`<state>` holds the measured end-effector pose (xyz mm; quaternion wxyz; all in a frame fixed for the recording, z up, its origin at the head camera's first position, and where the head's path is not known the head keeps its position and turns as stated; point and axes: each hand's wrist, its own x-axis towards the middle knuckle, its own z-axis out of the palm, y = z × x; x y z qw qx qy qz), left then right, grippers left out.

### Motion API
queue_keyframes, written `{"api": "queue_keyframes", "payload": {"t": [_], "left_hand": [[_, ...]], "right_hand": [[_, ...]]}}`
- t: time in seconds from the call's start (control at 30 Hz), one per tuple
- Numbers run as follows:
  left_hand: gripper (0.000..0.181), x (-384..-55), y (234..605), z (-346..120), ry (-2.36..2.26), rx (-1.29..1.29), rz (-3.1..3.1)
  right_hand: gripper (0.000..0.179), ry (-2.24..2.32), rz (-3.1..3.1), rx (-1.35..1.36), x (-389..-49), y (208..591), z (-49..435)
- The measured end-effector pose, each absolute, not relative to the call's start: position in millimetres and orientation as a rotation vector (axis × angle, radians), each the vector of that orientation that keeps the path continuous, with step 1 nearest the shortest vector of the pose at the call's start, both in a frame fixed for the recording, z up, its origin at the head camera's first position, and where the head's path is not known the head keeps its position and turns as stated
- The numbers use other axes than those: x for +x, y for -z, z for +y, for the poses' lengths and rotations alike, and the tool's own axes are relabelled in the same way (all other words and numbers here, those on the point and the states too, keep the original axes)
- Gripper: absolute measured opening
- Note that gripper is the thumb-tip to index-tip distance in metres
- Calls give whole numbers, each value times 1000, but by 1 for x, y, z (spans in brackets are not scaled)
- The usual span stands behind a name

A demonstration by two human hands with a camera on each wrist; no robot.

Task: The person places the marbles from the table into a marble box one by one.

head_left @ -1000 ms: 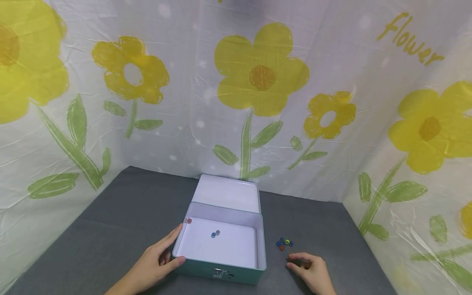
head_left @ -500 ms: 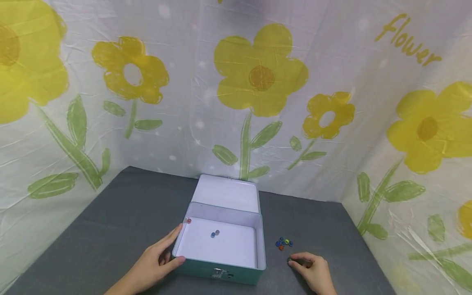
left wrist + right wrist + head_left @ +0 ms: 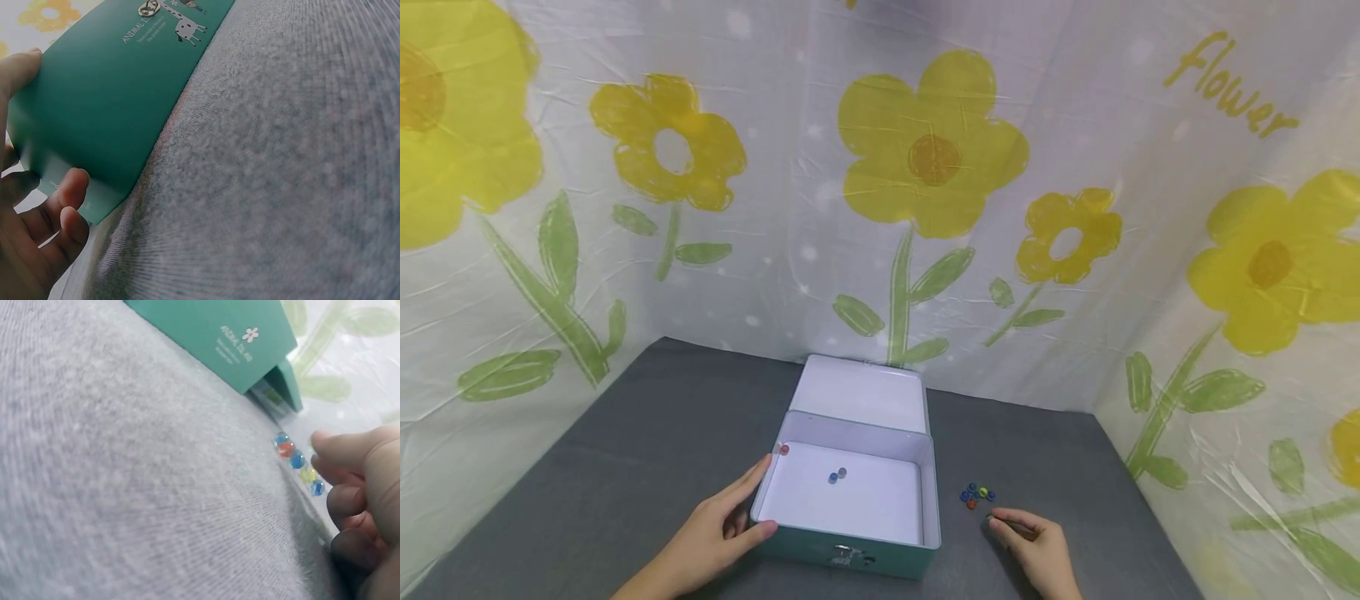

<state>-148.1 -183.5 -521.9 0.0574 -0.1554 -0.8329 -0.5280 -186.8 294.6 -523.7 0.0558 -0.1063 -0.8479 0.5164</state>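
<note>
A green tin box (image 3: 848, 560) with a white inside stands on the dark cloth, its lid (image 3: 861, 393) folded back. My left hand (image 3: 707, 533) holds its near left corner, thumb at the front rim and fingers along the left side. Inside lie a reddish marble (image 3: 785, 449) at the far left, and a blue marble (image 3: 832, 477) beside a clear marble (image 3: 842, 472). Right of the box, my right hand (image 3: 1037, 546) pinches a small greenish marble (image 3: 988, 517), mostly hidden by the fingertips. Several blue, yellow and orange marbles (image 3: 972, 504) are clustered just beyond those fingertips.
Grey cloth (image 3: 647, 433) covers the table. A white curtain (image 3: 782, 208) with yellow flowers hangs behind and along both sides. In the left wrist view a metal clasp (image 3: 149, 7) shows on the box front.
My right fingertips have closed on a marble lying in front of the cluster and shifted slightly away from me, towards the other marbles. The left hand and box have stayed put.
</note>
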Motion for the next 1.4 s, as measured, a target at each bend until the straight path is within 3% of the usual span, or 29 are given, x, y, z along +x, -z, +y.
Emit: {"api": "queue_keyframes", "payload": {"t": [0.23,0.57,1.13,1.4], "left_hand": [[80,-149,522,-183,1581,-477,-2512],[81,-147,519,-183,1617,-455,-2553],[80,-148,523,-184,1609,-493,-2526],[80,-148,521,-184,1615,-489,-2530]], "right_hand": [[37,-1715,-2461,-472,-189,520,295],[36,-1721,-2426,-469,-189,517,291],[37,-1720,-2420,-198,-206,499,271],[26,-1830,-2339,-29,-220,491,245]]}}
